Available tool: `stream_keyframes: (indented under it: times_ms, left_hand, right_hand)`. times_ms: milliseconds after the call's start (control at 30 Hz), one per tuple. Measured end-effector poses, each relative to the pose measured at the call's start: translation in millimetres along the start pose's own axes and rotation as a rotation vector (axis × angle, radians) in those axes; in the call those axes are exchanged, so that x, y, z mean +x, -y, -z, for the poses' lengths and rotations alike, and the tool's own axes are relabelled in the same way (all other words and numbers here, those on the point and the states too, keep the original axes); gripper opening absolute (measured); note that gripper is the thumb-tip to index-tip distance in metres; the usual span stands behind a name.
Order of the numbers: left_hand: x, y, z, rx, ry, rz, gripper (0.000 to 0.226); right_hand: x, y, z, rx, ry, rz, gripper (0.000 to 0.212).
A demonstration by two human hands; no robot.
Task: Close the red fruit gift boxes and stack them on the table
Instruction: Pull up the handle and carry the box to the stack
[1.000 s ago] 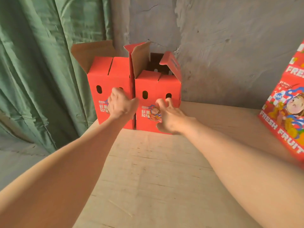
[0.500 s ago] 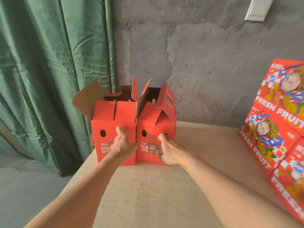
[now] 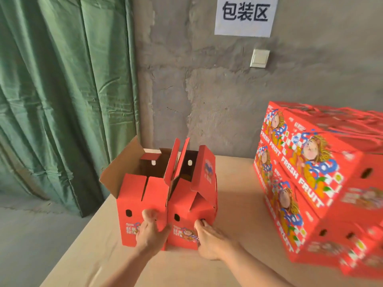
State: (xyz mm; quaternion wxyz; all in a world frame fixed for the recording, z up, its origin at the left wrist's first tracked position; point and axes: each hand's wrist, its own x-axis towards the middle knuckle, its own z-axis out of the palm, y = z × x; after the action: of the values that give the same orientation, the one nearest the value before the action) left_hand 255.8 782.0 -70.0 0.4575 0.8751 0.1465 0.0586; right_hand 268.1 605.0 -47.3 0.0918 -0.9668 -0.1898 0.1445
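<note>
Head view: the fingertips (image 3: pixel 149 214) of the left hand (image 3: pixel 151 232) curl against the near face of the left box (image 3: pixel 132 195), over the spot where its right-hand hole would be. Its thumb lies along the seam between the two boxes. Blur hides whether a finger goes into the hole. The right hand (image 3: pixel 210 240) hooks a finger (image 3: pixel 200 224) into the right hole of the right box (image 3: pixel 186 210), its other fingers bent low against the printed face. Both forearms reach in from the bottom edge, nearly straight, wrists close together.

The two boxes stand upright and touching, side by side near the table's (image 3: pixel 232 204) far left corner, by the wall. Both are unclosed. The left one's flaps stand up, one brown flap splayed left; the right one's flaps lean partly inward.

The table is pale wood. Behind it is a rough grey wall (image 3: pixel 196 90) with one white sign (image 3: pixel 244 15) and one switch (image 3: pixel 260 58). One green curtain (image 3: pixel 62 90) hangs at the left above a grey floor (image 3: pixel 31 235).

At the right, well apart from the pair, a stack (image 3: pixel 310 183) of closed boxes lies in at least two tiers. Blur prevents an exact count.
</note>
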Motion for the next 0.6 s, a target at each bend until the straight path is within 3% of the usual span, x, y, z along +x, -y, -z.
stream_keyframes:
  times_ms: [100, 600]
  left_hand:
    - [-61.7, -8.2, -2.8, -0.033, -0.013, 0.007, 0.048]
    - [-395.4, -43.8, -53.9, -0.048, -0.154, 0.079, 0.053]
  right_hand:
    - [-54.1, -5.2, -10.6, 0.010, 0.014, 0.008, 0.030]
    - [-347.8, -53.6, -70.1, 0.028, 0.131, 0.075, 0.055]
